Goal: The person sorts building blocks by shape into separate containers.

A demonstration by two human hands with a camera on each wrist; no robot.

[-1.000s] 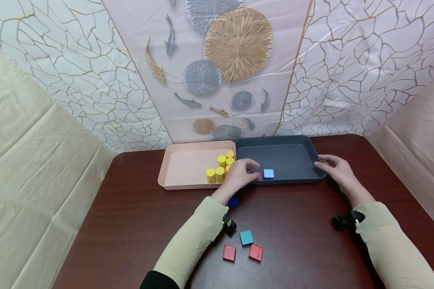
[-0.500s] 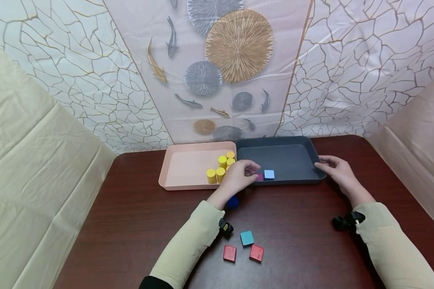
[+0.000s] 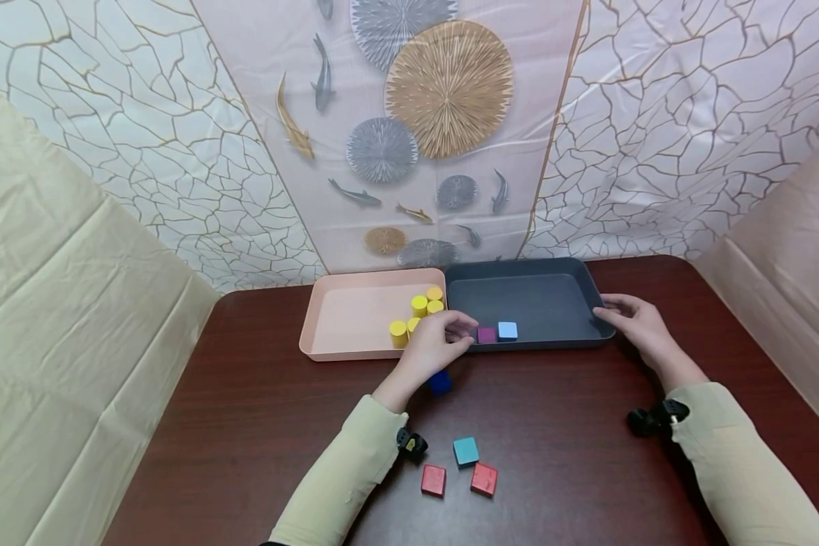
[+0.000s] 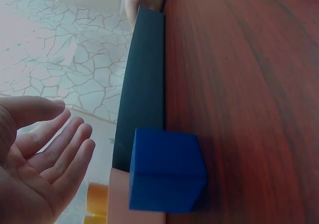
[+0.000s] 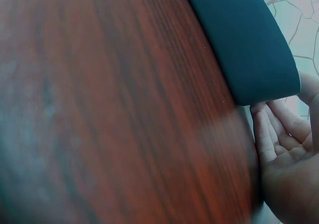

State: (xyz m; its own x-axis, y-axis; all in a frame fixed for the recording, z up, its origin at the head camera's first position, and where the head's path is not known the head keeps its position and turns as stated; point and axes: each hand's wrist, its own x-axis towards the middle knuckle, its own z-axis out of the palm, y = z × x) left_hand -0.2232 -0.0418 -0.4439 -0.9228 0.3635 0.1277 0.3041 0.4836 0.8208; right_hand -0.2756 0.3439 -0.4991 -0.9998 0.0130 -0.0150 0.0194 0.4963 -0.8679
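Observation:
My left hand (image 3: pixel 437 341) hovers above the meeting edges of the pink tray (image 3: pixel 341 318) and the dark grey tray (image 3: pixel 539 296). Its fingers are relaxed and apart from the thumb, with nothing between them in the left wrist view. Just right of its fingertips, a purple block (image 3: pixel 487 334) sits beside a light blue block (image 3: pixel 508 331) inside the grey tray. A dark blue block (image 4: pixel 167 169) rests on the table below this hand. At the grey tray's right end, my right hand (image 3: pixel 638 326) grips the rim, thumb over it and fingers against the outer wall (image 5: pixel 269 84).
Several yellow cylinders (image 3: pixel 419 305) stand in the pink tray's right part, some hidden behind the left hand. Nearer on the brown table (image 3: pixel 560 455) lie a teal block (image 3: pixel 465 451) and two red blocks (image 3: pixel 433 480). A patterned cloth (image 3: pixel 382 152) hangs behind the trays.
My left hand has drawn back to the left and slightly nearer, away from the purple block, which now shows fully. The right hand keeps its place on the grey tray.

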